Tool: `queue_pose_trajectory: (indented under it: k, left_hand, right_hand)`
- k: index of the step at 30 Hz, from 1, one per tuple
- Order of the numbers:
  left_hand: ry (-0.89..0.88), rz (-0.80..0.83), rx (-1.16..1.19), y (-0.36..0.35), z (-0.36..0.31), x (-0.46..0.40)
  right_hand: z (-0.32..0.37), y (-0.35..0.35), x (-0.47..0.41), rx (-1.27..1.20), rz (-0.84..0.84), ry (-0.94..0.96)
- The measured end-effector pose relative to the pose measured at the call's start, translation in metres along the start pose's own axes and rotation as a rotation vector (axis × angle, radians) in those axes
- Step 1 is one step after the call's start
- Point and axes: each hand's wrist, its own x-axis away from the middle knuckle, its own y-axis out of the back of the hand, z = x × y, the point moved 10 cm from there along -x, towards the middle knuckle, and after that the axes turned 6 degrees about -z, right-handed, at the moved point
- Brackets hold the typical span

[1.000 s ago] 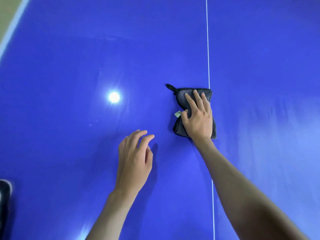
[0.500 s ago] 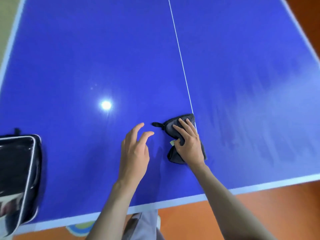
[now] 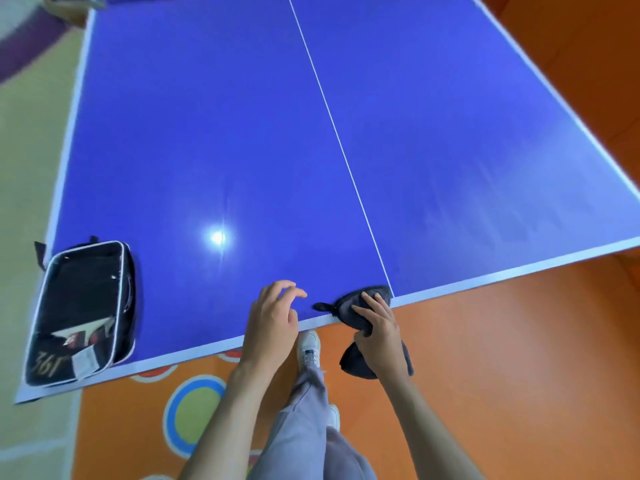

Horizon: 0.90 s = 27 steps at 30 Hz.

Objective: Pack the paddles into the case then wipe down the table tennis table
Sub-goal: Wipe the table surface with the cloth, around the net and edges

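I was on the wiping step: my right hand (image 3: 375,327) pressed the dark grey cloth (image 3: 360,303) at the table's near edge (image 3: 207,346), low centre of the frame, half the cloth hanging off. My left hand (image 3: 273,320) hovered beside it, fingers loosely curled, holding nothing. The paddle case (image 3: 79,313) lay lower left. Next, I judged, came lifting the cloth back onto the blue top for another stroke.

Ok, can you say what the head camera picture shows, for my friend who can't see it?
A person's right hand presses a dark cloth at the near edge of a blue table tennis table, the cloth half hanging off. The left hand hovers beside it, and a black paddle case lies at the near left corner.
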Motion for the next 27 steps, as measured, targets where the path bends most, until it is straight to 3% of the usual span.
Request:
queue_pose_trajectory:
  k: [5, 13, 19, 27]
  left_hand:
    - [-0.033, 0.05, -0.027, 0.033, -0.008, 0.034]
    - [-0.039, -0.003, -0.088, 0.12, 0.015, 0.071]
    - [0.069, -0.081, -0.045, 0.173, 0.063, 0.093]
    - [0.159, -0.14, -0.007, 0.246, 0.168, 0.128]
  right_hand:
    - [0.01, 0.009, 0.053, -0.093, 0.017, -0.104]
    - [0.096, 0.033, 0.097, -0.196, -0.02, 0.012]
    - [0.153, 0.022, 0.112, -0.203, 0.001, 0.058]
    - [0.28, -0.053, 0.129, -0.161, 0.132, 0.175]
